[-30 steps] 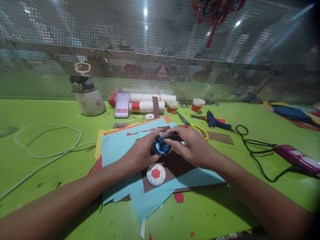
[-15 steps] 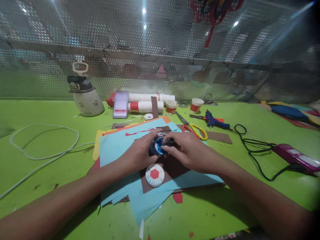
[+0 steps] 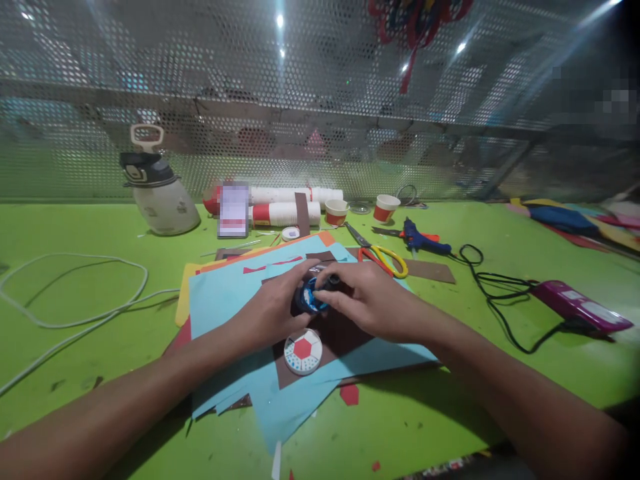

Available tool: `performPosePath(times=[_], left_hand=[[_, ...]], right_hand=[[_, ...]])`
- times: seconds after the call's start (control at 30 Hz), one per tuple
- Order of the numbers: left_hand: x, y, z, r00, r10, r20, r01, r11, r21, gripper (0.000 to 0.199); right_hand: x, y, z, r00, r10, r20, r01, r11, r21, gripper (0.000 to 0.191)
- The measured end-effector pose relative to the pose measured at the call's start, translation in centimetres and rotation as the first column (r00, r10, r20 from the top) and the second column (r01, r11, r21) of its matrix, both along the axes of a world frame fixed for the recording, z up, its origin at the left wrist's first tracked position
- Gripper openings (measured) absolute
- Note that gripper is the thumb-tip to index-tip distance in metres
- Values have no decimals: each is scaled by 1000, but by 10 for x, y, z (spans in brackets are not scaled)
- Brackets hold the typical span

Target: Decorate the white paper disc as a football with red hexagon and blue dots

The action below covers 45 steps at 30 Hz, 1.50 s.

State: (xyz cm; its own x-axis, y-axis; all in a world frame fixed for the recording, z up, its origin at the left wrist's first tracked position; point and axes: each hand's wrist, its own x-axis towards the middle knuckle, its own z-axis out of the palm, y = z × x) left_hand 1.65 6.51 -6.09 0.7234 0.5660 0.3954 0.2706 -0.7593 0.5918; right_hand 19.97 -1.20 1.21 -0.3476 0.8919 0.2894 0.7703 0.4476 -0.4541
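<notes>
My left hand (image 3: 273, 303) is curled around a small dark round jar (image 3: 307, 299) with blue and white inside it. Between the thumb and fingers of my right hand (image 3: 363, 297) is a dark stick with a round black end (image 3: 333, 283), like a marker; its lower tip is hidden at the jar's mouth. Just in front of the jar lies a white disc (image 3: 303, 352) with a red hexagon in the middle and blue dots in some sections. Under both hands are brown card (image 3: 345, 340) and light blue paper sheets (image 3: 225, 293).
Scissors (image 3: 385, 259), a blue glue gun (image 3: 423, 240) and a purple device (image 3: 575, 303) with black cable lie at right. Paper cups (image 3: 336, 212), stacked cups (image 3: 290, 215), a phone (image 3: 233, 210) and a bottle (image 3: 160, 193) stand behind. A white cable (image 3: 75, 257) loops at left.
The whole view has shifted slightly, so everything sits a little further left. Both hands keep their hold at the jar, with the right fingers still over its mouth.
</notes>
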Motion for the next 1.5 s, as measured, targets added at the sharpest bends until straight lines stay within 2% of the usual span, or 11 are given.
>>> performPosePath(times=[0.1, 0.2, 0.3, 0.47, 0.57, 0.67, 0.77, 0.93, 1.1, 1.37, 1.5], left_hand=[[0, 0, 1, 1000, 6, 7, -6, 1000, -16, 74], [0, 1, 1, 1000, 6, -3, -6, 999, -40, 75], [0, 1, 2, 1000, -5, -6, 5, 997, -81, 77], [0, 1, 2, 1000, -22, 4, 22, 997, -69, 77], [0, 2, 2, 1000, -17, 9, 17, 998, -62, 74], [-1, 5, 1, 1000, -19, 8, 20, 998, -61, 74], [-1, 6, 1, 999, -31, 10, 31, 997, -63, 76], [-1, 6, 1, 999, -39, 22, 40, 997, -64, 73], [0, 6, 1, 999, -20, 27, 22, 998, -60, 73], [0, 5, 4, 999, -34, 33, 37, 997, -67, 75], [0, 4, 5, 998, -40, 51, 44, 996, -74, 76]], right_hand=[[0, 3, -6, 993, -13, -117, 24, 995, 94, 13], [0, 3, -9, 997, -28, 77, 15, 986, 167, 16], [0, -1, -2, 974, -66, 218, 44, 993, 106, 16], [1, 1, 4, 999, -22, -44, 20, 999, -50, 15], [1, 4, -4, 984, -25, -174, 39, 996, 79, 14], [1, 4, -9, 999, -38, 11, 36, 986, 161, 15], [1, 1, -4, 986, -60, 158, 47, 995, 86, 16], [3, -3, 10, 997, -66, -43, 64, 997, -47, 18], [7, -4, 14, 983, -102, -152, 114, 991, 76, 18], [12, 13, -2, 911, -179, -371, 189, 982, -10, 25], [11, 18, -11, 908, -170, -382, 190, 982, 15, 23]])
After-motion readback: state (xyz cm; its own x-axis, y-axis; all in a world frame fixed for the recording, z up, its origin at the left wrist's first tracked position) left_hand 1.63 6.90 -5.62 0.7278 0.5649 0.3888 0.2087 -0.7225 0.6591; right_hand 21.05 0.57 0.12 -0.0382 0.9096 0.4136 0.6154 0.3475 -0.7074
